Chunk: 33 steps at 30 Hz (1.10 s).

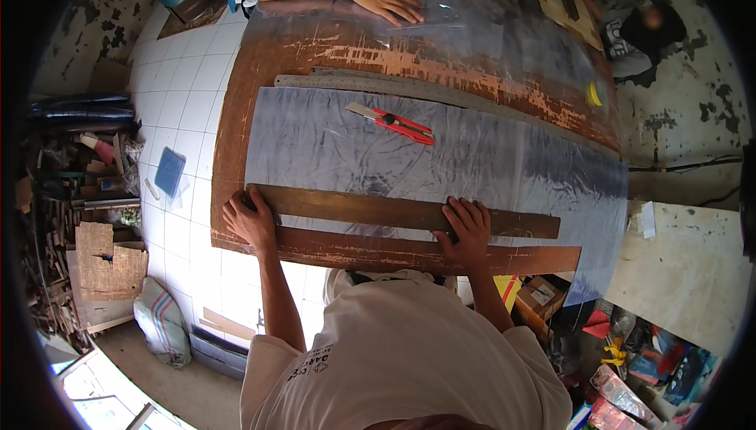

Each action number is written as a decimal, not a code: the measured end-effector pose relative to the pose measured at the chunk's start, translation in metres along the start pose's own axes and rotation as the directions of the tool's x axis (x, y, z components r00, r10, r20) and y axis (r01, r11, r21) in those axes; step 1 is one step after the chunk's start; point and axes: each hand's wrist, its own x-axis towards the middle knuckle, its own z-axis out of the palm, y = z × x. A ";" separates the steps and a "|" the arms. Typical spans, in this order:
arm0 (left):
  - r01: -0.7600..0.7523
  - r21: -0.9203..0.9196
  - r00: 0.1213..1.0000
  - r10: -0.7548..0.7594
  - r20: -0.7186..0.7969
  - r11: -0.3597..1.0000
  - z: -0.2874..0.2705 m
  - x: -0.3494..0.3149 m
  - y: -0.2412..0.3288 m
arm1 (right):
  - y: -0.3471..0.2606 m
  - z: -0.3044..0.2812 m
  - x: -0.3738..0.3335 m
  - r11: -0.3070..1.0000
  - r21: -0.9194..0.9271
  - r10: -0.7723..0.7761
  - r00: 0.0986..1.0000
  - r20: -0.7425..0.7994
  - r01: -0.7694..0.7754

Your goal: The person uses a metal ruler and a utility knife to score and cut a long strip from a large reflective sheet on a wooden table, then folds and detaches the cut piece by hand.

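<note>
A long, flat brown strip (362,209) lies across a bluish, see-through plastic sheet (465,158) on the worn brown table (236,154). My left hand (250,219) grips the strip's left end, fingers bent over its edge. Farther right, my right hand (468,233) is closed over the same strip, its fingers on top and its thumb at the near edge. A red utility knife (402,124) rests on the sheet beyond the strip, its blade pointing left. Along the sheet's far edge runs a long metal ruler (370,87).
Another person's hand (386,2) lies flat on more clear plastic (472,24) at the far side. A second person (650,32) sits at the far right. Scrap wood (110,261) is piled at left. A pale board (677,265) and a cardboard box (542,294) are at right.
</note>
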 end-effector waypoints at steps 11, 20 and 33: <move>0.012 0.002 1.000 -0.012 0.027 1.000 -0.004 0.001 0.003 | -0.002 -0.001 0.002 1.000 0.006 0.009 1.000 -0.005 -0.009; -0.003 -0.001 1.000 0.003 0.022 1.000 -0.003 0.001 0.001 | -0.002 -0.002 0.002 1.000 0.004 0.006 1.000 0.000 -0.006; 0.007 0.000 0.999 -0.007 0.034 1.000 -0.003 0.001 0.000 | -0.002 -0.002 0.001 1.000 0.002 0.003 1.000 0.000 -0.003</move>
